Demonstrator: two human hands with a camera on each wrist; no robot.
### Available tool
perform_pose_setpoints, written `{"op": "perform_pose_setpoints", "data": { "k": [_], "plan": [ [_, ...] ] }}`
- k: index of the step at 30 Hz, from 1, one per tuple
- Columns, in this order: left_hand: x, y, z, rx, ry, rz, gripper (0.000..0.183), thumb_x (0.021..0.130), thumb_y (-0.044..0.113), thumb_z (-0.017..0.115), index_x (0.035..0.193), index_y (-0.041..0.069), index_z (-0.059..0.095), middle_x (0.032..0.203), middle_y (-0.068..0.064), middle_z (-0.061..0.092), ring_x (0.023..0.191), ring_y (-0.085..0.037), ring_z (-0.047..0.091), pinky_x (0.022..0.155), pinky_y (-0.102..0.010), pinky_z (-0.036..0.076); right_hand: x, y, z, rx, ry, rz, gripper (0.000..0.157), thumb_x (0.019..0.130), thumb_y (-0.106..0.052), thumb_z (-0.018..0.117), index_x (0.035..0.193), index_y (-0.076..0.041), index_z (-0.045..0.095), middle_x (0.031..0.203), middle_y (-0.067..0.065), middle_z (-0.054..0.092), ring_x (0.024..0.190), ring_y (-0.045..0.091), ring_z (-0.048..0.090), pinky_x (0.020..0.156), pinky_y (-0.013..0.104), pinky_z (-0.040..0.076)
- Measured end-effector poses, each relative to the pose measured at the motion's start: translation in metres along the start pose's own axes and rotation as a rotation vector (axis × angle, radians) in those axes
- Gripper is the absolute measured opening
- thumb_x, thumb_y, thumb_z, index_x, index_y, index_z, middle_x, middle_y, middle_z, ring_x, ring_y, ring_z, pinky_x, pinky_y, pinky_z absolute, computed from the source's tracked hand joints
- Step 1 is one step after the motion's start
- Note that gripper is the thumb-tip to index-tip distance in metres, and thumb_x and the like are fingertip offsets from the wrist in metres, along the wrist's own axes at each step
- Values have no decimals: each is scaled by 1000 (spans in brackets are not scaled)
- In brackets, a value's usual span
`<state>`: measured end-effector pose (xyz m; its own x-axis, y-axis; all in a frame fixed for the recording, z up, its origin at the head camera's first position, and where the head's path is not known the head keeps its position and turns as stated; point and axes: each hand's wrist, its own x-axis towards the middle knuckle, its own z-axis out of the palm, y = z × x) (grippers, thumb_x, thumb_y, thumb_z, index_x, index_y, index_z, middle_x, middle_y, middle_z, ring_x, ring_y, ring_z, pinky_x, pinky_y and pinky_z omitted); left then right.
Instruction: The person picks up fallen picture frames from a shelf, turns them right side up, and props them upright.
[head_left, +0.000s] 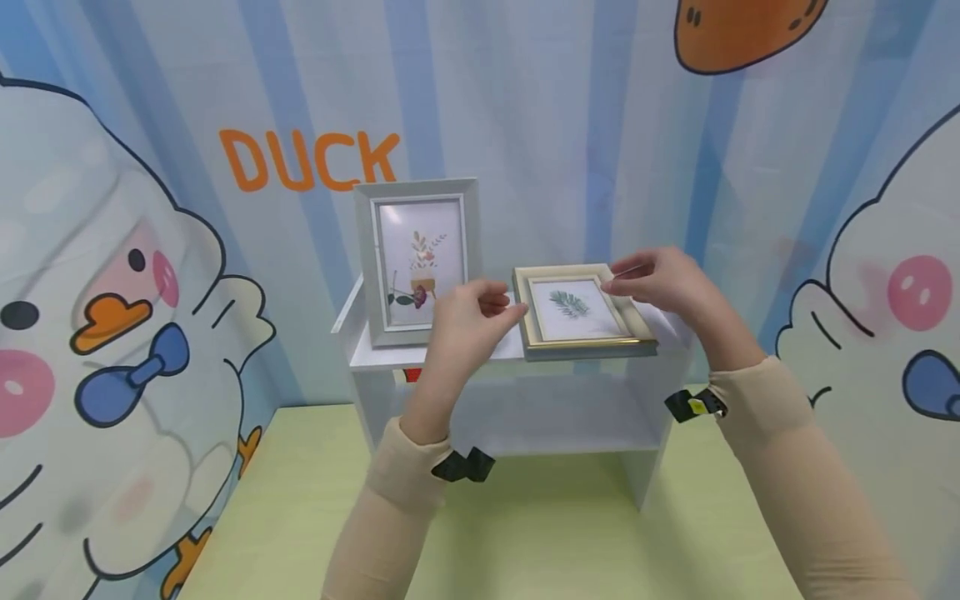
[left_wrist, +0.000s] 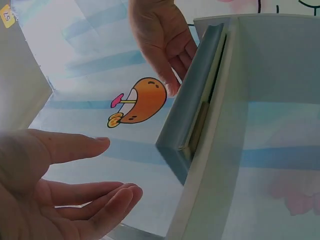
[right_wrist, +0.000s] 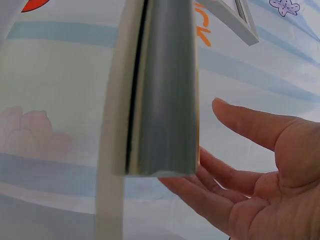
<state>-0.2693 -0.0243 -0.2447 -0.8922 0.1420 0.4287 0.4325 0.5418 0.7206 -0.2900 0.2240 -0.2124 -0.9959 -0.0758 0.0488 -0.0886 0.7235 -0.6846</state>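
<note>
A gold-rimmed picture frame (head_left: 528,318) lies flat on top of a white shelf unit (head_left: 517,417), its front edge overhanging a little. Inside it shows a green leaf print (head_left: 570,304). My right hand (head_left: 660,283) is at the frame's far right corner, thumb over the rim; in the right wrist view its thumb stands apart from the frame's grey side (right_wrist: 167,100), fingers beside the edge. My left hand (head_left: 465,329) hovers left of the frame with loosely bent fingers, holding nothing. It partly hides a silver-grey picture frame (head_left: 472,229) standing upright with a plant picture.
The shelf unit stands on a pale green surface (head_left: 525,533), with a lower shelf board (head_left: 525,417) under its top. A striped blue-and-white curtain (head_left: 540,125) with cartoon ducks (head_left: 150,400) and orange lettering (head_left: 307,158) hangs close behind and around it.
</note>
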Motion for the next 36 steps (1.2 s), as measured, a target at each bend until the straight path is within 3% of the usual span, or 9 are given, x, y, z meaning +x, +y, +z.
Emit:
{"op": "perform_pose_setpoints", "data": {
  "k": [6,12,19,25,30,36],
  "plan": [
    [-4,1,16,85,-61,-11,34,78,32,65,101,7,63,90,-1,63,82,-12,58,70,-25,51,-7,7,5,-159,68,-1,57,79,-41,61,121,-4,50,116,19,54,106,32,50,85,46,44],
    [-5,-3,27,127,-64,-26,31,78,31,65,98,7,64,93,-3,66,82,-14,61,69,-27,52,-9,11,10,-206,73,20,59,79,-39,62,122,-1,49,115,20,54,105,33,49,85,48,43],
    [-4,-7,34,75,-62,-63,34,79,28,65,105,7,63,101,-6,66,86,-13,63,68,-25,53,-8,12,12,-242,28,37,64,79,-39,62,123,5,47,120,24,51,107,37,48,86,49,43],
    [-4,-9,36,46,-33,-34,31,78,26,65,104,8,64,93,-3,67,79,-11,61,65,-25,52,-8,10,11,-245,-12,38,63,80,-38,61,123,5,48,125,24,47,111,37,45,87,49,42],
    [-5,-13,38,6,-2,-17,33,78,24,65,107,8,62,95,-4,67,80,-11,62,68,-25,52,-7,5,12,-254,-16,62,60,81,-35,59,123,7,47,125,25,46,113,39,43,89,50,41],
    [-7,-14,39,-57,24,-52,41,77,23,66,114,7,58,102,-8,65,86,-13,63,71,-24,53,-6,3,14,-244,2,83,53,83,-29,58,121,6,49,123,25,48,110,38,46,88,49,42]
  ]
}}
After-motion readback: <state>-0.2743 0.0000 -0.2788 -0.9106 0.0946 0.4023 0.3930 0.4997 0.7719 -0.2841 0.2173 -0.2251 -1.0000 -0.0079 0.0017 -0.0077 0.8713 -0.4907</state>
